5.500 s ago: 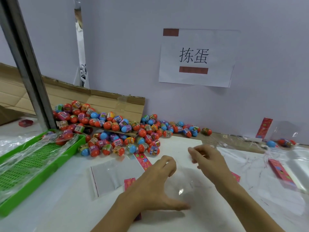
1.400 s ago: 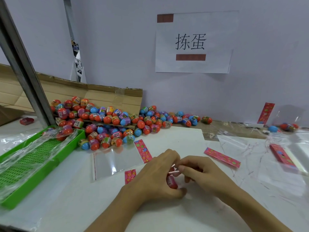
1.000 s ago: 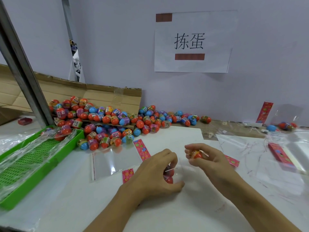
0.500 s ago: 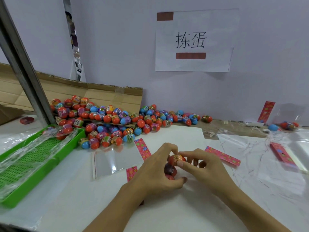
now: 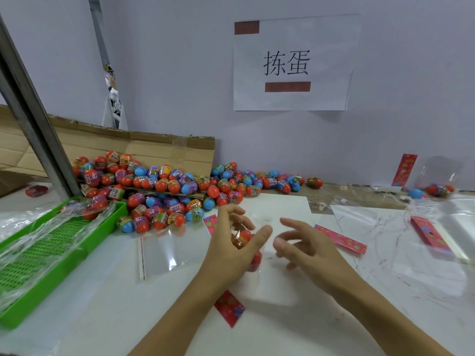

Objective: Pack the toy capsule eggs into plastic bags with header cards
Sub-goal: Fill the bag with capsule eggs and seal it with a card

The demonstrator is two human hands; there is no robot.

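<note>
2 orange capsule eggs (image 5: 243, 237) show at the left hand (image 5: 231, 253), apparently already inside a clear plastic bag (image 5: 267, 276) that this hand holds by curled fingers and thumb; the film is too transparent to trace its mouth. Just beside it, the right hand (image 5: 305, 250) hangs with fingers loosely spread, holding nothing. To do this step well, I judge the left hand should keep the bag's mouth up and open while the right fetches 1 more egg from the heap of eggs (image 5: 164, 191) near the cardboard box (image 5: 159, 150), then a pink header card (image 5: 339, 238) from the white table (image 5: 102, 317). Half a second earlier the right fingers pinched an egg at the bag's opening; now that egg has left them and the hand has drawn slightly away. A spare flat bag (image 5: 164, 253) and a green tray (image 5: 51, 253) lie to the left.
</note>
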